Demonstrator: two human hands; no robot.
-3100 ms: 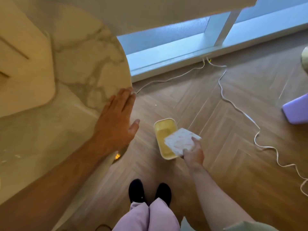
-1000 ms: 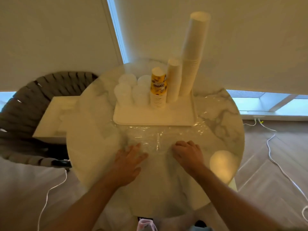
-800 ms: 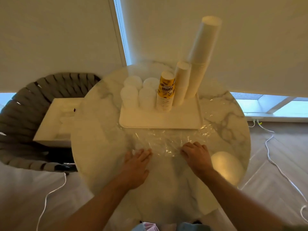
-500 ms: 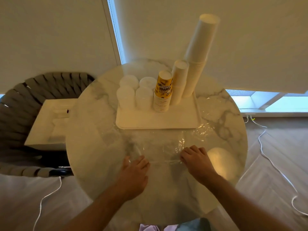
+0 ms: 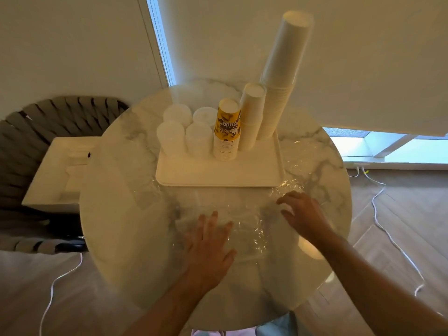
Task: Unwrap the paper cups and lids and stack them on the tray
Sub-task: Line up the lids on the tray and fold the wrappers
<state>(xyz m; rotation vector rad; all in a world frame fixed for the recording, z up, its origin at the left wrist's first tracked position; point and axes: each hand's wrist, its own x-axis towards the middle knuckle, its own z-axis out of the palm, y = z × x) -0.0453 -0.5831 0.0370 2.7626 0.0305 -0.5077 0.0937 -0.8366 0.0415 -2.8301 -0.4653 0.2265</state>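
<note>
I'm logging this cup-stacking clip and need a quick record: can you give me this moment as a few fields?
surface: round marble table
tray: white, holds four lid stacks on its left, then three cup stacks
cup stacks: yellow-printed stack, short white stack, tall white stack, rising in height rightward
clear plastic wrap: loose on table, in front of the tray
left hand: flat on wrap
right hand: fingers loosely curled over wrap

tray [image 5: 218, 174]: white | printed cup [image 5: 228, 120]: yellow | table [image 5: 116, 214]: white marble, grey-veined

Tray [image 5: 218, 177] mid-table [image 5: 116, 214]: lid stacks [image 5: 184, 134] left, cup stacks [image 5: 266, 110] right; plastic wrap [image 5: 249, 221] in front
</note>
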